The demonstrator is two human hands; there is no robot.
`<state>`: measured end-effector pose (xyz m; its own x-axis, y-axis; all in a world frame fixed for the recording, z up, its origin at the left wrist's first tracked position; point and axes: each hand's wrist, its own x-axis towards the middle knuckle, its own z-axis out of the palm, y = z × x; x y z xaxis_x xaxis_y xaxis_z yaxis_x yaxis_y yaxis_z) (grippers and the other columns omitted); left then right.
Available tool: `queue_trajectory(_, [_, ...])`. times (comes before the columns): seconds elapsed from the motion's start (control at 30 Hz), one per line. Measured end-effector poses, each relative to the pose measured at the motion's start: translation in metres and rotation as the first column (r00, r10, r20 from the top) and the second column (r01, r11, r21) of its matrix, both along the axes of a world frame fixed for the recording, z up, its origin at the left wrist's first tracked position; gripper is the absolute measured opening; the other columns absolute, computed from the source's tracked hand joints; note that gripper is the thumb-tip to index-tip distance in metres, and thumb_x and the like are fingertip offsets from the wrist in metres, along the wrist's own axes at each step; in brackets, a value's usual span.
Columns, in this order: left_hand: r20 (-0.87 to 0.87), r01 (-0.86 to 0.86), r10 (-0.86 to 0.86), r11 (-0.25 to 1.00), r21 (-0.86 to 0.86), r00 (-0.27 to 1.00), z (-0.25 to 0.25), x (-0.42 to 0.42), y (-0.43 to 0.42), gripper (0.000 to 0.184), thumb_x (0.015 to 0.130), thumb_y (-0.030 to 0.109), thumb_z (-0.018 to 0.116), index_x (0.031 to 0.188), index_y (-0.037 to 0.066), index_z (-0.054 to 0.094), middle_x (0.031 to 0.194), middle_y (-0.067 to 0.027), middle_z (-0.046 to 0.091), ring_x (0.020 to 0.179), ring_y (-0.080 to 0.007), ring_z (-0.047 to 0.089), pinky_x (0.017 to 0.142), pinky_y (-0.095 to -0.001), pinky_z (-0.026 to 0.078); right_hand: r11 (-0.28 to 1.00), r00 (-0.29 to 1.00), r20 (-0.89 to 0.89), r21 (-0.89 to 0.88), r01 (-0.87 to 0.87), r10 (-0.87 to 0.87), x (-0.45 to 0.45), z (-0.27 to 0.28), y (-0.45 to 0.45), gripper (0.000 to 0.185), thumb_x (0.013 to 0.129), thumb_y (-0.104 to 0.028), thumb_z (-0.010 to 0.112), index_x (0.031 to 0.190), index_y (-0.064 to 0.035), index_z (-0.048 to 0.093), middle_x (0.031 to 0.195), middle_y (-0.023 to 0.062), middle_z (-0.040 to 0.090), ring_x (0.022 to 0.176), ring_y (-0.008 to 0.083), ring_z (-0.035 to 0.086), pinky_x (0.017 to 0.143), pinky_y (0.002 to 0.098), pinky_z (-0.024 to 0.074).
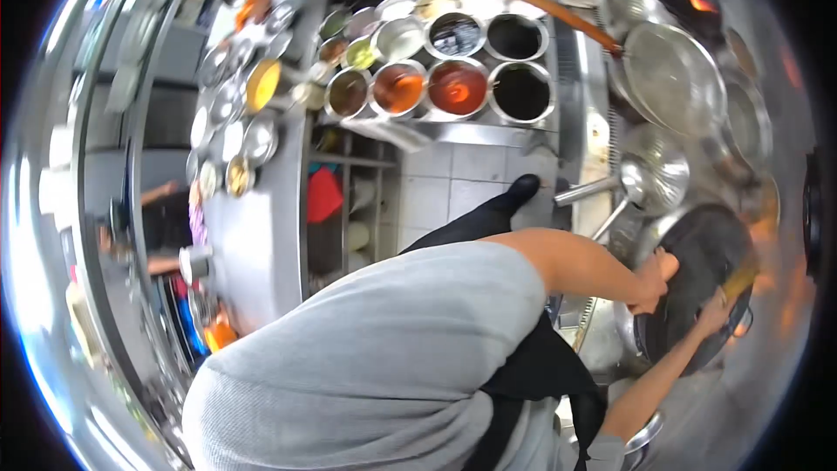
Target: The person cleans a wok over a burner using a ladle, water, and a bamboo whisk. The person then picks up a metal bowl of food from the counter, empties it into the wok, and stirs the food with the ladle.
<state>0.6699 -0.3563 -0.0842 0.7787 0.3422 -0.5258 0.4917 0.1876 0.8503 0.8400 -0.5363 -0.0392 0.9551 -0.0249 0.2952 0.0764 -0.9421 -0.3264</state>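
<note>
My left hand [647, 288] is closed at the near rim of a large dark wok [689, 331], fingers curled at its edge. What exactly it grips there is partly hidden. Lower in the view, my right hand [715, 312] is wrapped round a yellowish brush [742, 279], its bristle end over the far side of the wok. The wok's inside looks dark and wet. Beside it rests a shiny metal ladle or strainer [635, 179] with a long handle.
Round metal pots of sauces [458, 87] stand in rows on a counter. A wide mesh strainer [671, 74] with a wooden handle [562, 17] lies above the wok. Flames [700, 3] glow at top right. Another person's hand [253, 9] is over bowls at upper left.
</note>
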Motion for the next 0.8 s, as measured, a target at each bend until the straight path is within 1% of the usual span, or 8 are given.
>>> queue_trajectory(0.13, [-0.141,-0.105,0.082,0.981,-0.165,0.987,0.019,-0.003,-0.003,0.083,0.073,0.018,0.082,0.142,-0.005,0.042,0.12,-0.0254,0.067,0.119,-0.0356,0.065,0.099,-0.0439,0.052,0.87,0.788,-0.374,0.151,-0.469,0.49,-0.009,0.01,-0.026,0.061,0.094,-0.039,0.066,0.146,-0.0083,0.055,0.118,0.0219,0.072,0.112,0.0401,0.067,0.098,0.047,0.0491])
queue_trajectory(0.23, [-0.125,-0.109,0.099,0.991,-0.076,0.987,0.019,0.0,-0.007,0.073,0.074,0.024,0.081,0.133,-0.005,0.049,0.109,-0.0257,0.069,0.107,-0.0344,0.069,0.09,-0.0444,0.055,0.804,0.86,-0.326,-0.333,-0.492,0.392,-0.102,0.028,-0.025,0.05,0.097,-0.034,0.059,0.137,-0.0043,0.061,0.113,0.0229,0.072,0.106,0.0396,0.068,0.091,0.0477,0.0519])
queue_trajectory(0.37, [0.01,0.343,-0.343,0.938,-0.044,0.939,-0.003,0.011,0.005,0.046,0.085,0.029,0.075,0.112,-0.002,0.055,0.115,-0.0284,0.064,0.106,-0.0408,0.066,0.088,-0.0512,0.053,0.9,0.636,-0.768,-0.225,-0.373,0.072,0.017,0.011,-0.082,0.045,0.102,-0.038,0.055,0.123,-0.0005,0.07,0.1,0.0211,0.075,0.089,0.0294,0.069,0.08,0.0447,0.0543])
queue_trajectory(0.4, [0.024,0.307,-0.307,0.949,-0.069,0.952,-0.015,0.005,0.009,0.049,0.086,0.027,0.074,0.118,-0.001,0.05,0.113,-0.0281,0.064,0.101,-0.0406,0.066,0.083,-0.0517,0.053,0.984,0.782,-0.6,0.069,-0.164,0.172,0.006,0.021,-0.043,0.048,0.103,-0.04,0.052,0.118,0.0005,0.071,0.1,0.0199,0.075,0.084,0.0266,0.069,0.074,0.0432,0.0539])
queue_trajectory(0.5, [0.056,0.245,-0.239,0.941,-0.232,0.969,-0.041,-0.001,0.021,0.06,0.089,0.023,0.07,0.133,0.004,0.035,0.108,-0.0273,0.065,0.088,-0.0401,0.068,0.068,-0.0533,0.055,0.873,0.925,-0.37,-0.42,-0.247,0.084,-0.061,0.055,0.054,0.04,0.095,-0.03,0.054,0.116,0.0004,0.07,0.109,0.0264,0.072,0.1,0.0438,0.071,0.085,0.0529,0.0548])
queue_trajectory(0.63, [0.01,0.159,-0.183,0.82,-0.55,0.983,-0.067,0.016,0.04,0.079,0.093,0.018,0.065,0.154,0.011,0.015,0.102,-0.0262,0.065,0.069,-0.0395,0.07,0.048,-0.0554,0.056,0.822,0.854,-0.506,-0.434,-0.369,0.117,-0.138,0.063,0.09,0.032,0.081,-0.018,0.067,0.11,-0.003,0.067,0.102,0.0242,0.069,0.089,0.0428,0.071,0.078,0.0503,0.0578])
queue_trajectory(0.73, [-0.134,0.067,-0.206,0.744,-0.665,0.969,-0.007,0.014,0.065,0.037,0.093,0.011,0.065,0.124,0.01,0.043,0.099,-0.0183,0.066,0.077,-0.0339,0.072,0.048,-0.0503,0.056,0.675,0.849,-0.452,-0.538,-0.504,0.273,-0.188,0.067,0.051,0.031,0.09,-0.01,0.057,0.119,-0.0034,0.067,0.092,0.0167,0.068,0.08,0.0322,0.072,0.07,0.0442,0.0599])
queue_trajectory(0.8, [-0.147,0.066,-0.168,0.847,-0.528,0.975,0.016,0.009,0.069,0.039,0.091,0.01,0.066,0.124,0.003,0.045,0.101,-0.0182,0.066,0.077,-0.033,0.072,0.054,-0.0502,0.059,0.693,0.903,-0.423,-0.63,-0.349,0.07,-0.154,0.042,0.004,0.028,0.09,-0.012,0.058,0.114,-0.003,0.07,0.097,0.0186,0.071,0.084,0.034,0.073,0.071,0.0443,0.0599])
